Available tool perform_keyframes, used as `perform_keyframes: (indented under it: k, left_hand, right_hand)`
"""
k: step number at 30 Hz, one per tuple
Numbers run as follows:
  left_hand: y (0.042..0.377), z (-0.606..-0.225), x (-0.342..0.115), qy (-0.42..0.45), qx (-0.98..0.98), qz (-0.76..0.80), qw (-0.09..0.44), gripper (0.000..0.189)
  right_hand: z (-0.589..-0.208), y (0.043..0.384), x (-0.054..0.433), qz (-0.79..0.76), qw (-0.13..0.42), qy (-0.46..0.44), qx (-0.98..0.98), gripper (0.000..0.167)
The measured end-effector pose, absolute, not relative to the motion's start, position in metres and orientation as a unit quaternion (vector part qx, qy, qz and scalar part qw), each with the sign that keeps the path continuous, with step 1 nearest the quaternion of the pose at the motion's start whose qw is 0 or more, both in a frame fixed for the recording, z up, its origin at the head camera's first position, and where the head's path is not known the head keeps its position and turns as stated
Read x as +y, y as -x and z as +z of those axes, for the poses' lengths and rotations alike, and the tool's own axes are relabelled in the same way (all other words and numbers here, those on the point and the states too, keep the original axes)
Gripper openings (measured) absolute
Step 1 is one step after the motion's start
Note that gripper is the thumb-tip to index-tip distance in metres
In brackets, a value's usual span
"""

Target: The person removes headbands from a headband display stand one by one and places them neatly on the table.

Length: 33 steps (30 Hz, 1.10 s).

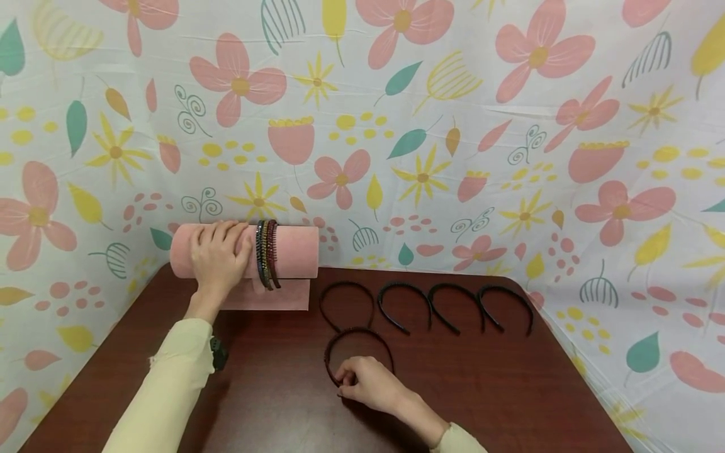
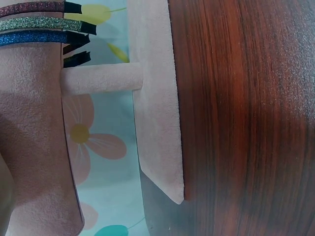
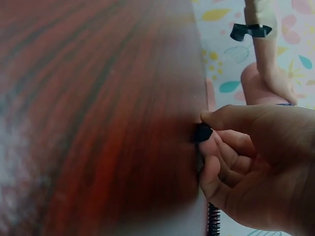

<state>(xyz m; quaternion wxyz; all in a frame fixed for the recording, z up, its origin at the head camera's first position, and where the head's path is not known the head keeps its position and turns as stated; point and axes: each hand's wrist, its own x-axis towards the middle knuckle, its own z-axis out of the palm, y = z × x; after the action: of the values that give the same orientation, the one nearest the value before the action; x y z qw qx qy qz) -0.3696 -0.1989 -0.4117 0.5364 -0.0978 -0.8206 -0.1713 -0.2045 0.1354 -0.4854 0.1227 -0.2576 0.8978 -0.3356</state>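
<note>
The left hand (image 1: 218, 258) is gripping the pink roll (image 1: 297, 251) near its left end, the fingers bending over the top and the thumb lying against the front. Three glittery headbands (image 1: 265, 251), blue, green and dark red from left to right, are hanging side by side round the roll, just right of that hand. A short post (image 2: 101, 78) is joining the roll to a flat pink base (image 1: 266, 297), which is sitting at the back of the tabletop (image 1: 272, 365). The right hand (image 1: 370, 384) is pinching one black end of a dark headband (image 1: 358, 329) between thumb and fingers, leaving no gap around it. This headband is lying toward the front centre of the tabletop, its arch pointing away from the person and meeting the ends of the leftmost of four dark headbands (image 1: 403, 284); whether they are touching is hard to tell. Those four are forming a row along the back right, their open ends facing the person. A flower-patterned cloth (image 1: 340, 94) is hanging behind everything, and pale yellow sleeves (image 1: 170, 377) are covering both forearms.
</note>
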Motion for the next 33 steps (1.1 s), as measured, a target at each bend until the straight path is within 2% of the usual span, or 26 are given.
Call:
perform_keyframes:
  k: [4, 15, 33]
  left_hand:
    - [0.369, -0.412, -0.200, 0.098, -0.823, -0.172, 0.532, 0.041]
    - [0.369, -0.410, -0.200, 0.097, -0.831, -0.167, 0.522, 0.041]
    - [0.371, -0.412, -0.201, 0.099, -0.829, -0.164, 0.526, 0.041]
  right_hand:
    - [-0.481, 0.206, 0.134, -0.332, 0.122, 0.263, 0.898, 0.014]
    - [-0.453, 0.219, 0.121, -0.327, 0.077, 0.268, 0.903, 0.016]
    - [-0.415, 0.251, 0.078, -0.333, -0.029, 0.288, 0.898, 0.015]
